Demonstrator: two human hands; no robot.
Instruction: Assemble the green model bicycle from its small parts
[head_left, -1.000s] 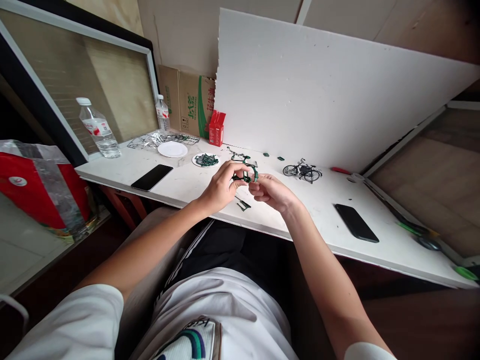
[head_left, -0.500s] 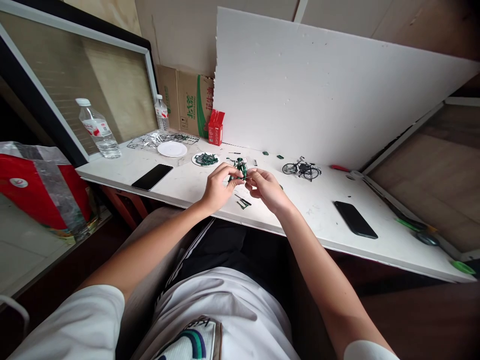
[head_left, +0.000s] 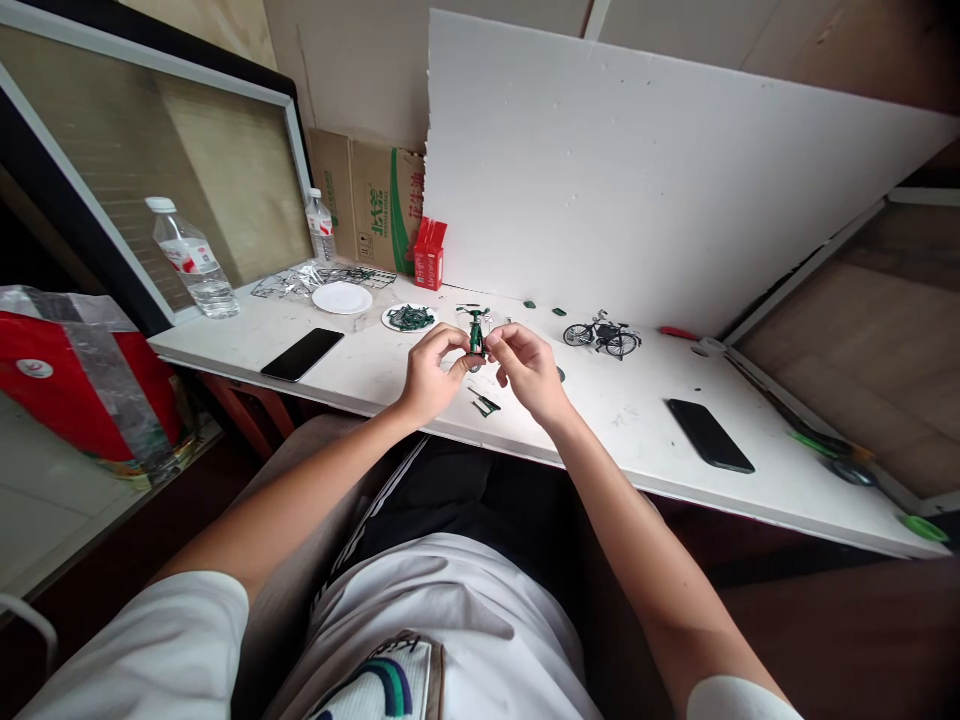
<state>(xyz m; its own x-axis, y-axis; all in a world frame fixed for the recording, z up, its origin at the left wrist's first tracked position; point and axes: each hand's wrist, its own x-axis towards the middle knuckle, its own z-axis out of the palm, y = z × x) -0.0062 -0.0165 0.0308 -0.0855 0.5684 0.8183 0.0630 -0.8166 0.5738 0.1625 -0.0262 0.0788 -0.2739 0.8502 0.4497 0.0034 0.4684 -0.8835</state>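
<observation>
A small green model bicycle [head_left: 476, 330], with its handlebars at the top, is held between my two hands just above the table. My left hand [head_left: 433, 370] pinches its lower left side between thumb and fingers. From the right, my right hand [head_left: 529, 368] has thumb and forefinger closed against the frame; whether a small part sits in that pinch is hidden. Below the hands lie several loose green parts [head_left: 484, 402] on the table. A dark round wheel [head_left: 560, 374] shows partly behind my right hand. Further right stands a black model bicycle [head_left: 602, 336].
On the white table [head_left: 600, 420] are a plate of green parts [head_left: 409, 318], a bare white plate [head_left: 341, 298], two phones [head_left: 304, 354] and a water bottle [head_left: 193, 262]. A red box [head_left: 430, 254] stands before a white foam board [head_left: 637, 180]. Thin part frames [head_left: 367, 277] lie at the back.
The green bicycle has turned, so its handlebars now face me more squarely. My right hand has shifted slightly against it; my left hand keeps its pinch.
</observation>
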